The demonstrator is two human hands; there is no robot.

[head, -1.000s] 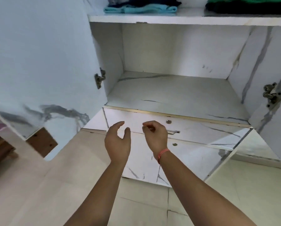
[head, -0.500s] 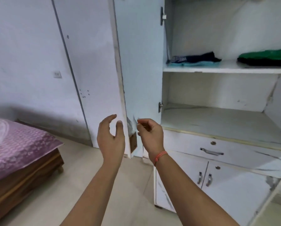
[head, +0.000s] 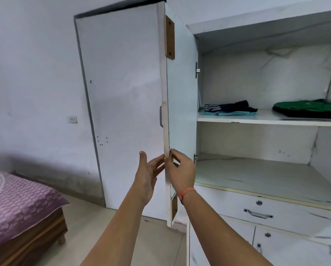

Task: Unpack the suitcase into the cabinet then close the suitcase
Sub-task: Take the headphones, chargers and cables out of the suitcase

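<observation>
1. The cabinet [head: 260, 73] fills the right half of the frame. Its left cabinet door [head: 182, 96] is swung out toward us, so we see it nearly edge-on at centre.
2. The left hand [head: 148, 175] is at lower centre, just left of the door's front edge. It is wide, with fingers straight and the fingertips [head: 160, 163] touching the edge from the outer side.
3. The right hand [head: 182, 170] is just right of the same edge, on the door's inner side. Its fingers are curled round the edge, so it holds the door low down. An orange band [head: 186, 192] sits on that wrist.
4. A metal door handle [head: 161, 116] shows on the outer side at mid-height, above both hands.
5. On the upper shelf [head: 266, 120], right of centre, lies a folded pile of dark, striped and teal clothes [head: 230, 109]. A green garment [head: 310, 109] lies well apart from it, near the right edge.
6. The lower shelf [head: 257, 177] is at centre right, and under it is a drawer [head: 276, 206] with a metal pull.
7. In the lower left corner stands a wooden bed [head: 16, 208] with a purple cover. A wall switch [head: 72, 119] is at mid-left.
</observation>
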